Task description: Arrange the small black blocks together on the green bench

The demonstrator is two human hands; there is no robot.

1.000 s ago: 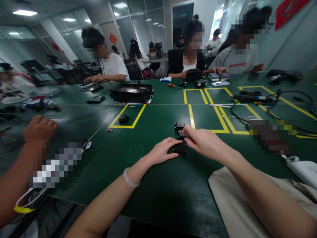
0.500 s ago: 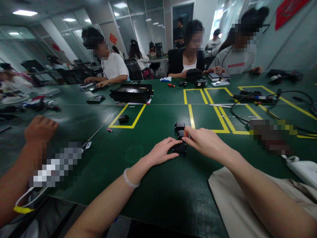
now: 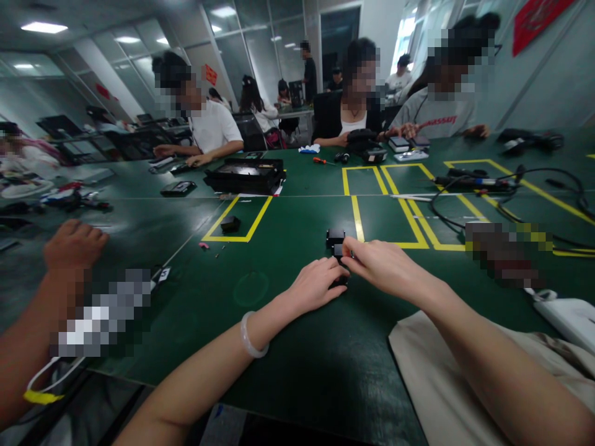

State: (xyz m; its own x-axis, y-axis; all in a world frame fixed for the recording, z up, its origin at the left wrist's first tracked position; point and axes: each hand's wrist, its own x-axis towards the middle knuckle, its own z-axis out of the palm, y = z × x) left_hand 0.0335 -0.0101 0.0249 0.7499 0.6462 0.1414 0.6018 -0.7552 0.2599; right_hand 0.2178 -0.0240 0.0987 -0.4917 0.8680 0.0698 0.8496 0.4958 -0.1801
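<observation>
Beyond hands (image 3: 318,285) (image 3: 379,260) on black blocks (image 3: 335,236), red "assu…" across grey shirt (image 3: 434,106).

The head view looks from the wearer's head, forward and down across the green table (image 3: 297,353); the left hand (image 3: 317,285) and right hand (image 3: 379,260) are close, near mid-view; seated people (image 3: 211,127) and glass partitions (image 3: 260,52) appear farther off, the partitions slanting.
</observation>
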